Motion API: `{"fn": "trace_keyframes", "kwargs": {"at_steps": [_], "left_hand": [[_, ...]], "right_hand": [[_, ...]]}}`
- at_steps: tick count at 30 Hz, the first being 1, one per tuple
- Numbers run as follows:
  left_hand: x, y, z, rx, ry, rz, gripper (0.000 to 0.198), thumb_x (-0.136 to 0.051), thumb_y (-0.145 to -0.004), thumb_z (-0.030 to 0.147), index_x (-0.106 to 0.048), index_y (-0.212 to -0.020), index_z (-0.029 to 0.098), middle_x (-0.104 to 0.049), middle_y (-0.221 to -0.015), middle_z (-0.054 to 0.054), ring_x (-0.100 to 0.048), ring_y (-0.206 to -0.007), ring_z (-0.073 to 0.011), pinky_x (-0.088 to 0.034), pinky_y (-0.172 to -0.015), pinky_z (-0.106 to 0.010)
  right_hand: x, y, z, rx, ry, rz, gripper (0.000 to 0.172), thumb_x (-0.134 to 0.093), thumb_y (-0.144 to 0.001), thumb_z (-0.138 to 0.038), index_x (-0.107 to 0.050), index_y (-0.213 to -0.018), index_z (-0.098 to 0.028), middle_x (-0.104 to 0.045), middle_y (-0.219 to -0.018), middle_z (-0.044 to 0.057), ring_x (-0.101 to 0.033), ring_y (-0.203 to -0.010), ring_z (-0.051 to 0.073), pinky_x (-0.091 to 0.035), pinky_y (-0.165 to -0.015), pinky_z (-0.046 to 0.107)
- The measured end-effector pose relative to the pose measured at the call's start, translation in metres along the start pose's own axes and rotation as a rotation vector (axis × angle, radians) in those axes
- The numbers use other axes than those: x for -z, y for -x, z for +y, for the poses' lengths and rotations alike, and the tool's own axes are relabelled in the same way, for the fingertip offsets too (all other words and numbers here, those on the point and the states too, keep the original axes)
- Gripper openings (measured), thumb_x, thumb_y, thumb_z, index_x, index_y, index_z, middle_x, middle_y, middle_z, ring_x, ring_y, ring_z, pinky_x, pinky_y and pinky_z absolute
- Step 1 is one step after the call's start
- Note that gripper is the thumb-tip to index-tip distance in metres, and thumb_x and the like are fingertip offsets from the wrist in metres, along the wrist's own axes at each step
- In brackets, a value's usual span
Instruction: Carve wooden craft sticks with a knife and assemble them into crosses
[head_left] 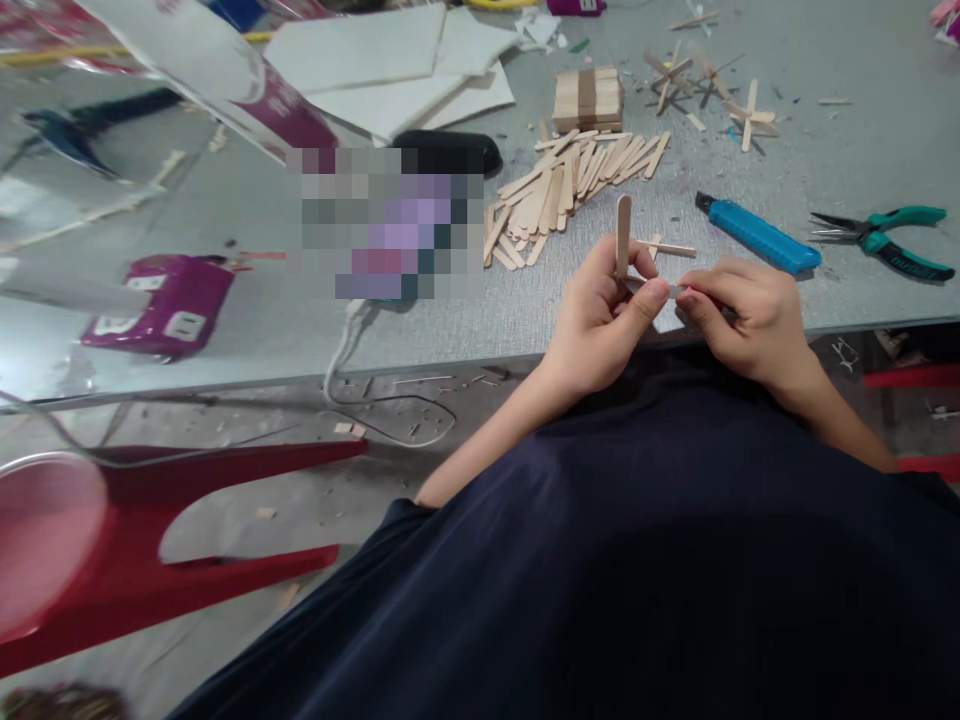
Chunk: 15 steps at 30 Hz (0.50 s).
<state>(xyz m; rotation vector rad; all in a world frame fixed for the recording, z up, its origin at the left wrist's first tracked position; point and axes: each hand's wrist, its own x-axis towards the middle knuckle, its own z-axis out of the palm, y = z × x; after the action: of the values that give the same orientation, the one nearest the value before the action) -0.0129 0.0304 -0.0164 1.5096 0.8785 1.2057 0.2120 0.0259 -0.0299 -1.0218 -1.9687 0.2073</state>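
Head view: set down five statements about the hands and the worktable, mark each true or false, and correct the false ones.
1. A wooden stick juts up from the left hand. True.
2. The right hand grips the pliers. False: the pliers lie on the table, and the right hand's fingers are close to the left hand's.
3. The blue cutter lies on the table, to the left of the pliers in the picture. True.
4. The loose sticks are all inside a box. False: they lie spread in a pile on the table.
5. The banded stack of sticks lies farther from the person than the loose sticks. True.
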Motion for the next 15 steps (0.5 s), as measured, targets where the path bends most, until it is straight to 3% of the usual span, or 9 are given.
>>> {"fn": "trace_keyframes", "kwargs": {"at_steps": [6, 15], "left_hand": [[0.000, 0.000, -0.010, 0.041, 0.006, 0.035, 0.047, -0.091, -0.107, 0.063, -0.061, -0.117, 0.028, -0.035, -0.077, 0.008, -0.040, -0.056, -0.0076, -0.026, -0.057, -0.026], [-0.001, 0.002, -0.021, -0.012, -0.025, 0.075, 0.052, -0.088, -0.108, 0.069, -0.059, -0.125, 0.028, -0.042, -0.086, 0.005, -0.052, -0.063, -0.0092, -0.036, -0.063, -0.024]], "right_hand": [[-0.002, 0.000, 0.001, 0.055, 0.027, 0.039, 0.060, -0.061, -0.123, -0.072, -0.093, -0.110, -0.023, -0.082, -0.090, 0.006, -0.070, -0.076, 0.021, -0.042, -0.071, 0.042], [-0.003, 0.001, 0.000, 0.012, 0.063, 0.033, 0.060, -0.056, -0.124, -0.073, -0.091, -0.107, -0.027, -0.081, -0.089, 0.007, -0.071, -0.079, 0.024, -0.045, -0.072, 0.044]]}}
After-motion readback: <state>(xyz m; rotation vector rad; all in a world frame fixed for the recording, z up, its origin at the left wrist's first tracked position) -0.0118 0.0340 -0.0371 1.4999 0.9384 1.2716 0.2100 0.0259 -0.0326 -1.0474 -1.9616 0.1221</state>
